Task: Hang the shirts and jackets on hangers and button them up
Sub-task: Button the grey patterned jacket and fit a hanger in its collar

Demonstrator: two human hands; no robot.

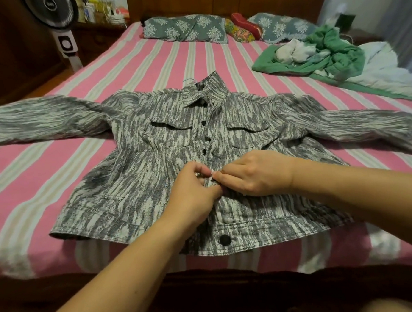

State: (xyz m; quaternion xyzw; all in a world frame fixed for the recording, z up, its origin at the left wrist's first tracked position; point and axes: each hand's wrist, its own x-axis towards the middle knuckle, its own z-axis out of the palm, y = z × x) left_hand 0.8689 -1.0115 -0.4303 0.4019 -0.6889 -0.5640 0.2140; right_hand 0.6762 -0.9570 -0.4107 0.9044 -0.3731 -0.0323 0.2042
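A grey-and-white patterned jacket (pixel 152 158) lies flat on the bed, front up, sleeves spread out to both sides. Black buttons run down its front; three near the chest (pixel 203 123) look fastened, and one on the hem (pixel 225 239) shows too. My left hand (pixel 195 194) and my right hand (pixel 253 174) meet at the middle of the front placket, fingers pinching the fabric edges together just below the chest pockets. The button under my fingers is hidden. No hanger is visible.
The bed has a pink, white and beige striped sheet (pixel 35 188). A heap of green and white clothes (pixel 319 52) lies at the far right. Patterned pillows (pixel 184 28) rest against the wooden headboard. A standing fan (pixel 57 18) is at the far left.
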